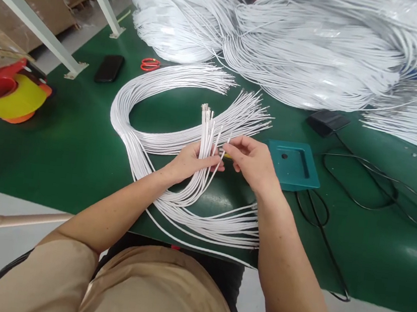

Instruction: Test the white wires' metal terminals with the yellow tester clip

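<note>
My left hand (188, 161) is closed around a bunch of white cables (207, 130), holding their metal-tipped ends upright over the green table (69, 139). My right hand (251, 161) pinches one thin white cable (222, 156) beside that bunch, fingertips nearly touching my left thumb. The rest of the cables (137, 117) loop across the table to the left and fan out beneath my wrists toward the near edge.
Big heaps of white cable (302, 41) fill the far side. A teal tray-like block (294, 165) lies right of my right hand, with a black box (327, 122) and black cords (379, 189). A black phone (109, 68), red scissors (150, 64) and a red-yellow object (9, 93) sit at left.
</note>
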`<state>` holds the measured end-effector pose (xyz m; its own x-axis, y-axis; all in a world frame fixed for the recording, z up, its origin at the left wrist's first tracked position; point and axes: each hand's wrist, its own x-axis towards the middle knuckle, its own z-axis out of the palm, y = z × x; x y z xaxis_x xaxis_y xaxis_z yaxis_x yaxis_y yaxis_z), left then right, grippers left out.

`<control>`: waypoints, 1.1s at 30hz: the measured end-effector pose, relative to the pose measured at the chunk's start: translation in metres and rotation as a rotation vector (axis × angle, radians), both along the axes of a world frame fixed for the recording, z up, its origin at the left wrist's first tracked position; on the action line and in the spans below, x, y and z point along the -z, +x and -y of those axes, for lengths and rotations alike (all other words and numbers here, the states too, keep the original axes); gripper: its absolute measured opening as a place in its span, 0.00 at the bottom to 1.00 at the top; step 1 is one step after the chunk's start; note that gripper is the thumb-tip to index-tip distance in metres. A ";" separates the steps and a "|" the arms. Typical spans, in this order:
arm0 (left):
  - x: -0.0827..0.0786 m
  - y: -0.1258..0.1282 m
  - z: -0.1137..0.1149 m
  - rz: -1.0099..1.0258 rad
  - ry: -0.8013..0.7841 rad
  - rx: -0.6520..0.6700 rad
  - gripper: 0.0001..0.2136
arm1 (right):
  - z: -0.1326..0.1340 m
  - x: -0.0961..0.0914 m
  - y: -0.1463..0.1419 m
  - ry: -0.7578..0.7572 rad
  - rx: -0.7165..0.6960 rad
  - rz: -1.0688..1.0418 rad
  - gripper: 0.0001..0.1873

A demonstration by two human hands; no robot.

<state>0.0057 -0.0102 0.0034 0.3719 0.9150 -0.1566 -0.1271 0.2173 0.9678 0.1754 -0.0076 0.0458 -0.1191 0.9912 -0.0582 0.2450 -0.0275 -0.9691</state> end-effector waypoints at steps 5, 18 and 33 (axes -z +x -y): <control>0.001 0.002 -0.002 0.104 0.012 -0.074 0.16 | 0.005 -0.005 -0.005 -0.042 -0.086 -0.003 0.10; 0.001 0.003 -0.002 -0.116 0.097 -0.072 0.14 | 0.000 0.008 -0.002 -0.106 0.008 -0.284 0.09; 0.002 0.008 0.000 0.077 0.169 0.031 0.13 | -0.001 0.007 -0.004 -0.285 -0.084 -0.459 0.20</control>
<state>0.0138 -0.0103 0.0016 0.4052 0.9138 0.0284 -0.1984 0.0576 0.9784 0.1712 -0.0064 0.0388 -0.2736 0.9297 -0.2465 -0.1885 -0.3032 -0.9341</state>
